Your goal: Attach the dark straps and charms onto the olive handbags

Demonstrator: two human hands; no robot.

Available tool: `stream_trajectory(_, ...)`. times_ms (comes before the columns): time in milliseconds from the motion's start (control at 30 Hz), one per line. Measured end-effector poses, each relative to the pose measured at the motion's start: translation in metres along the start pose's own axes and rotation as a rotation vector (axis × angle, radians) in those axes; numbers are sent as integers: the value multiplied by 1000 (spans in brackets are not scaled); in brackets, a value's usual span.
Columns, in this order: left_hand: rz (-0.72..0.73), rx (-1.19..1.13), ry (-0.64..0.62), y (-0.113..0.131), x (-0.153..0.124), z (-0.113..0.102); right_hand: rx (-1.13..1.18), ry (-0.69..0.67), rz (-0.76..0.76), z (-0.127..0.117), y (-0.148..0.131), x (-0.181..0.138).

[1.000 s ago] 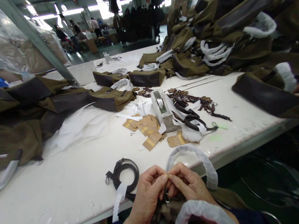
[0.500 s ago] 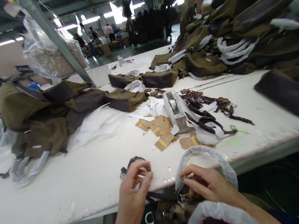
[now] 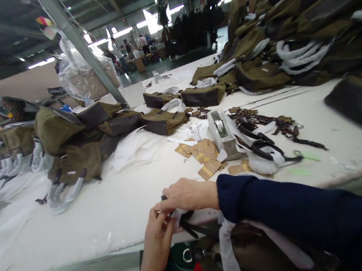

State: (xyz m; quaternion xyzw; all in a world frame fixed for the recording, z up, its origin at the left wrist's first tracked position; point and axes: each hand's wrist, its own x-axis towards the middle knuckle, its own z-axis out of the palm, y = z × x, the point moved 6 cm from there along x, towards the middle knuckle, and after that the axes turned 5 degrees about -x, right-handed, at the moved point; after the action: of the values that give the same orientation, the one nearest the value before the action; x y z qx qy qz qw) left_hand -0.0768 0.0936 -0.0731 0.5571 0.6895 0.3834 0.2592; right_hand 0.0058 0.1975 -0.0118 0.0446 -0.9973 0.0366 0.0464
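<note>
My left hand (image 3: 158,235) is closed at the table's front edge, its fingers pinching a coiled black strap (image 3: 188,229) with a bit of white wrapping. My right hand (image 3: 188,195) reaches across from the right and meets the left fingertips. It is closed too, and a small dark end of the strap pokes out by its fingers. Below the right sleeve, an olive-brown bag (image 3: 254,249) sits at the table edge, its handle (image 3: 230,252) wrapped in white. The strap runs toward this bag. What lies between the fingertips is partly hidden.
A tape dispenser (image 3: 223,134) stands mid-table beside kraft tags (image 3: 204,151) and black straps (image 3: 264,147). Metal chains (image 3: 264,118) lie behind. Olive bags are piled at left (image 3: 75,161) and right (image 3: 312,18). A metal post (image 3: 83,50) rises at the back left. Several people are farther off.
My right hand has left the bag's handle area and crossed left to join my left hand at the strap. The right sleeve now covers part of the bag. The view has shifted left.
</note>
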Motion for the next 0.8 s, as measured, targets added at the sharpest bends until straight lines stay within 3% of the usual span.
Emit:
stream_trajectory(133,29,15,-64,1,0,0,-50,-10,-31,19,3,10)
stream_trajectory(333,52,86,-125,2,1,5,-51,-63,-26,28,13,2)
stream_trajectory(567,45,130,-143,2,0,10,-35,-53,146,25,32,-9)
stream_trajectory(800,96,212,-129,2,0,13,-58,-54,283,14,34,-26)
